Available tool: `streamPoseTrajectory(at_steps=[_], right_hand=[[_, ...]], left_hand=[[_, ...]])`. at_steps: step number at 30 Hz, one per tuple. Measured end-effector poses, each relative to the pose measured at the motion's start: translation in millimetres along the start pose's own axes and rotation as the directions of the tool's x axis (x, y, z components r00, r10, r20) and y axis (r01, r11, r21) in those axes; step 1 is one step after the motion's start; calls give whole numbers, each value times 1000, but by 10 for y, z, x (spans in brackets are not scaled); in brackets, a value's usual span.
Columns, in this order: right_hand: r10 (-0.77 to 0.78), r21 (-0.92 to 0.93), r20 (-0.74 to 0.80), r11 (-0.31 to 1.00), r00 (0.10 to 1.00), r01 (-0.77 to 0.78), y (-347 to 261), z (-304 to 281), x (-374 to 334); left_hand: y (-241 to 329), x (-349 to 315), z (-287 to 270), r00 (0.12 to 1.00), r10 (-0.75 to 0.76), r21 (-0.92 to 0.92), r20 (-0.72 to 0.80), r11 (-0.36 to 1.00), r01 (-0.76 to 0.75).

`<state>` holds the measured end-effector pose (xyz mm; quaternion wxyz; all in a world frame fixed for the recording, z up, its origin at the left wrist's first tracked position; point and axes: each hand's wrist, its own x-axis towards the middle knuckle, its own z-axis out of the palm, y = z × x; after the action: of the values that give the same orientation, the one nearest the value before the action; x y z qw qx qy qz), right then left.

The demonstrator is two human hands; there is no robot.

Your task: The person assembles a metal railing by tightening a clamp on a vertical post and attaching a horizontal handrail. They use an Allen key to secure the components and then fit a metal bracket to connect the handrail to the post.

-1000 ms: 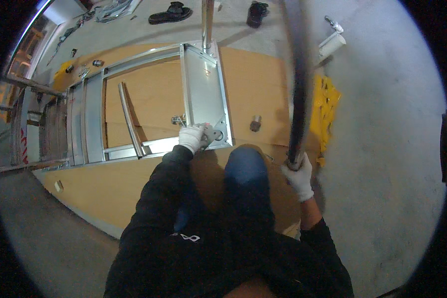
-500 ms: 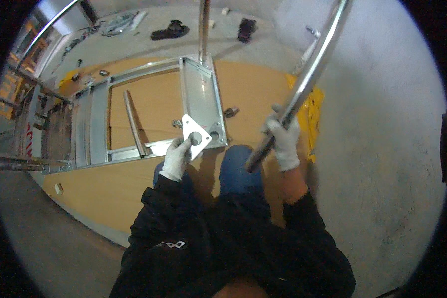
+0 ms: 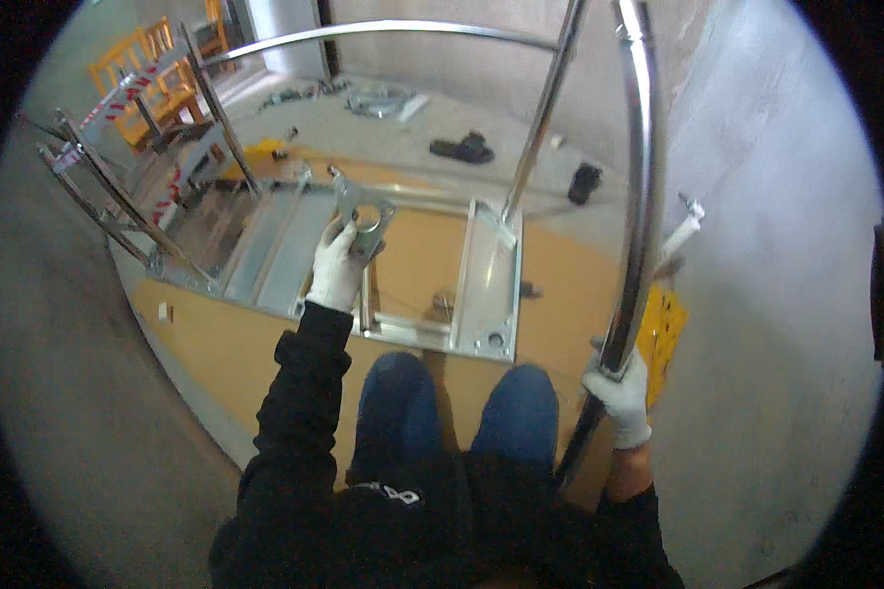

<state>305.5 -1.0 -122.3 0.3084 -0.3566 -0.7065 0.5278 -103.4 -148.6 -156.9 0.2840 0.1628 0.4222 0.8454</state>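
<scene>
A triangular metal plate (image 3: 354, 200) with a round opening was held in the left hand (image 3: 335, 270), clamped at its lower edge and raised over the metal framework (image 3: 491, 280), left of centre. The right hand (image 3: 622, 398) was closed around a long bent tube (image 3: 642, 167), by which most of the picture's height was spanned right of centre. Between the framework's right edge and the tube, brown cardboard (image 3: 565, 280) was exposed; the near edge was closely bordered by the knees (image 3: 516, 407). The far side was hemmed in by an upright pole (image 3: 535, 128) and a curved rail (image 3: 383, 30) across the top. A yellow sheet (image 3: 668, 319) and a white cylinder (image 3: 681, 237) were seen just right of the tube. Dark shoes (image 3: 584, 184) were scattered at upper centre; orange chairs (image 3: 131, 86) were placed at upper left.
</scene>
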Motion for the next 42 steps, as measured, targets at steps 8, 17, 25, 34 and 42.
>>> streamPoseTrajectory(at_steps=[8,17,25,34,42], right_hand=[[26,-235,192,972,981,20,-13,108,230],[-97,-327,116,936,988,131,101,178,-100],[-672,258,-298,628,678,735,-1094,-47,212],[-819,416,-378,267,432,869,-1765,-154,284],[-772,370,-427,326,471,870,-1713,-65,329]], left_hand=[[609,286,-106,982,180,-23,-57,983,-182],[738,96,276,987,159,5,-16,987,-159],[-22,-177,250,987,-154,137,51,980,146],[-624,-505,244,931,-356,42,84,934,353],[-772,-549,120,881,-468,-105,65,875,472]])
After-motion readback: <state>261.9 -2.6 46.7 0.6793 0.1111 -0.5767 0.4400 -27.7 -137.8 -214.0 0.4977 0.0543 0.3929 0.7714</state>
